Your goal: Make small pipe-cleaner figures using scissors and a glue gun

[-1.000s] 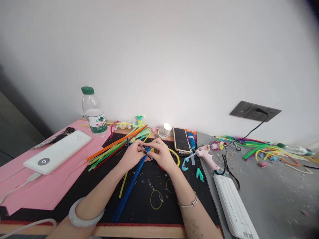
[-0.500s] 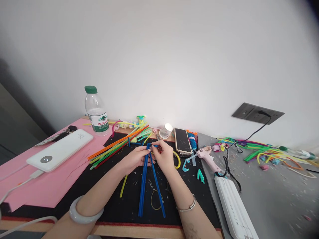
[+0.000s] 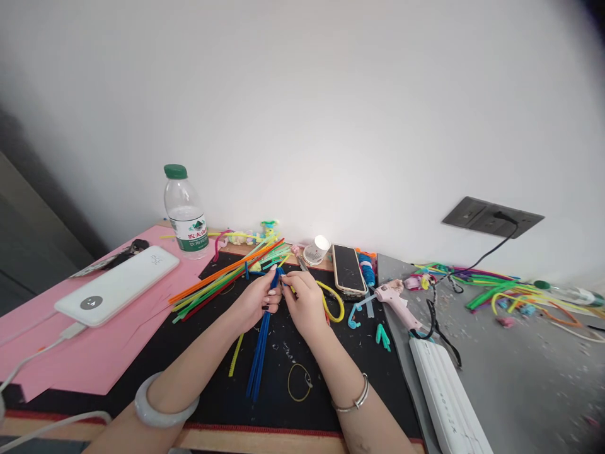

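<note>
Several blue pipe cleaners (image 3: 259, 356) hang as a bundle from my left hand (image 3: 261, 295), whose fingers are closed round them near the top. My right hand (image 3: 302, 296) pinches the bent upper end of the blue pipe cleaners, close against the left fingertips. The lower ends point toward me over the black mat (image 3: 212, 378). A short blue piece lies just beyond the left fingers. Beside the right hand curves a yellow pipe cleaner (image 3: 338, 312). A rubber band (image 3: 289, 384) lies on the mat below the hands.
Orange, green and red pipe cleaners (image 3: 212, 287) lie left of the hands. A water bottle (image 3: 188, 217) and a white power bank (image 3: 118, 285) stand on the left. Behind are a paper cup (image 3: 316, 252) and a phone (image 3: 348, 270). A glue gun (image 3: 397, 302) and a white power strip (image 3: 447, 391) are at right.
The blue pipe cleaners, spread in two groups before, are now drawn together into one bundle, their lower ends swung left. Both hands stay close together at the top.
</note>
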Demonstrator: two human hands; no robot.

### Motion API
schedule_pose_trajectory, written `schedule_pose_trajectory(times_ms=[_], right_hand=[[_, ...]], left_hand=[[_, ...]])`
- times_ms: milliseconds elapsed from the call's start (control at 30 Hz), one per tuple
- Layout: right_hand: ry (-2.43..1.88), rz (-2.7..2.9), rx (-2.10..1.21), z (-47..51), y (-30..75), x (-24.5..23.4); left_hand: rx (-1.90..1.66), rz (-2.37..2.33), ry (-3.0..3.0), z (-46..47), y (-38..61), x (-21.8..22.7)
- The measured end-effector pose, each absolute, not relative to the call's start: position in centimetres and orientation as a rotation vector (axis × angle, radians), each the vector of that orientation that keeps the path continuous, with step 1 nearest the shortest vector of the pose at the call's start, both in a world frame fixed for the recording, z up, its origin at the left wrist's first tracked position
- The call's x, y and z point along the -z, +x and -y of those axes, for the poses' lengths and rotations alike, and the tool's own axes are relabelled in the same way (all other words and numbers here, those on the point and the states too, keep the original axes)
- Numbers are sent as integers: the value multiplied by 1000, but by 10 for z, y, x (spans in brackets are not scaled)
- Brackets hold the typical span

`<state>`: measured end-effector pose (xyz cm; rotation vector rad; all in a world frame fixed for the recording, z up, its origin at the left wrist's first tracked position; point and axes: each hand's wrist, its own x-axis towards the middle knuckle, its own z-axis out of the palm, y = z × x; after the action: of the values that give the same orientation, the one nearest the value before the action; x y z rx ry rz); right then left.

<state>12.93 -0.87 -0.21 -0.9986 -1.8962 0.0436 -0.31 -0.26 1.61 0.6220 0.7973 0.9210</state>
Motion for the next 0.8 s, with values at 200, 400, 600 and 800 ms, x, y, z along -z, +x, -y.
schedule_pose_trajectory(times_ms=[200, 400, 600, 800], right_hand=[[-991, 1967, -32, 10, 122, 6], [-949, 2020, -135, 15, 119, 0], [-1006, 2083, -202, 22, 116, -5], [-983, 2057, -233, 21, 120, -6]], left_hand=[[-1014, -845, 663, 5, 0, -12], [-1111, -872, 669, 0, -2, -8], [-1159, -983, 721, 1, -1, -7], [-1159, -958, 764, -1, -4, -1]])
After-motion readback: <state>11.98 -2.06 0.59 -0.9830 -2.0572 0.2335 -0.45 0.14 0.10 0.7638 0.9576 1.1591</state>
